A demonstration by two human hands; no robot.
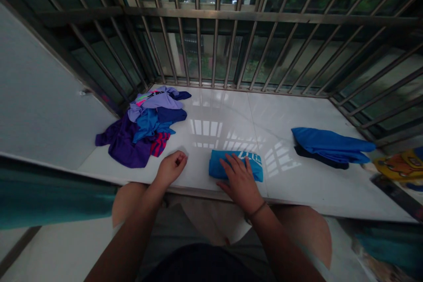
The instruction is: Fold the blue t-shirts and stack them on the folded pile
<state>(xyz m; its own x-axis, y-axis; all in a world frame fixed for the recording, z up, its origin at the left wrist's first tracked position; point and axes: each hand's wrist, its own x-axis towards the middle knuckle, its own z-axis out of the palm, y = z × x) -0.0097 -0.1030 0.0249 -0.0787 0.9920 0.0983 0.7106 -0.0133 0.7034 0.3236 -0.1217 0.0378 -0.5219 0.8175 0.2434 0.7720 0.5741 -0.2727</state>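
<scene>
A blue folded garment [216, 168] with white lettering lies flat near the ledge's front edge. My right hand [239, 178] rests on top of it, fingers stretched out and spread, covering part of the print. To its left, my left hand [172, 167] is held loosely closed just above the ledge, with its fingers curled in; nothing shows in them. Beyond my left hand sits a crumpled heap of clothes [132, 141] in purple, lilac, blue and red-striped cloth.
The white glossy ledge [228, 110] ends at metal window bars [216, 53]. Folded blue and dark clothes [330, 145] lie at the right. A yellow printed item [401, 165] and a dark flat object [395, 191] are at the far right. A wall [49, 79] borders the left.
</scene>
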